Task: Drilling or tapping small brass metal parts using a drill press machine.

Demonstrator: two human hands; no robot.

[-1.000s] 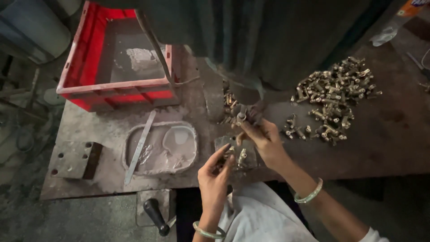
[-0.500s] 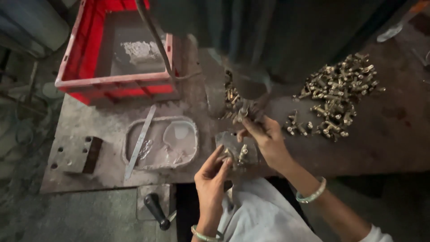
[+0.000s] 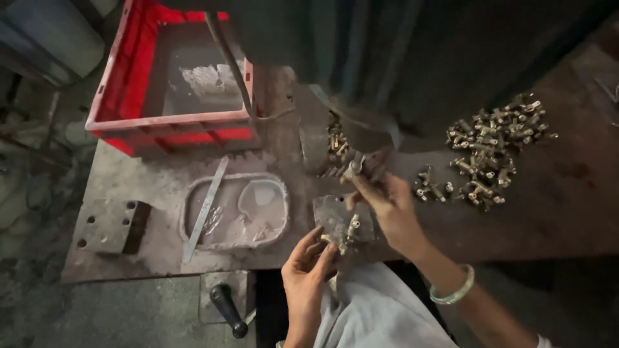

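Right hand (image 3: 390, 206) reaches forward over the grimy metal workbench (image 3: 554, 212), fingertips pinched on a small brass fitting (image 3: 354, 166) at the foot of the dark machine (image 3: 412, 64), apparently seating it there. Left hand (image 3: 309, 264) sits near the bench's front edge, fingers narrowly curled on another small brass piece (image 3: 348, 231), seemingly kept ready close by. Well to the right lies a loose heap of brass fittings (image 3: 493, 151), within reach. To the left sit a shallow metal tray (image 3: 235, 209) and a red plastic crate (image 3: 174, 77).
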